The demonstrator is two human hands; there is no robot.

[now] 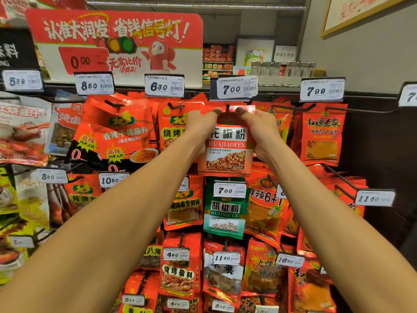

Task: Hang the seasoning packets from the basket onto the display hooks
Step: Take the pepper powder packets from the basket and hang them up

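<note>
Red-and-white foil seasoning packet (226, 150) marked HUAJIAOFEN sits at centre of view, held up vs. the display rack by both hands. Left hand (198, 127) grips its top left corner, fingers (215, 112) pinching the red top strip; right hand (259, 127) does the same at top right corner, fingers (242, 112) clenched on the strip. Packet's top edge meets the black metal display hook (228, 107) at 12 o'clock from the packet, just under the white price tag reading 7.00 (233, 88). Can't tell if the hook is through the packet's hole.

At 6 o'clock from it hangs a green-and-white pepper packet marked HUJIAOFEN (224, 215). At 9 o'clock, a large red dipping-spice packet (119, 136) under the white price tag reading 8.50 (94, 85). At 3 o'clock, a red packet w/ clear window of orange powder (321, 136) under the white price tag reading 7.99 (321, 90). Red-and-white promo sign (117, 41) at 11 o'clock, above the rack.
</note>
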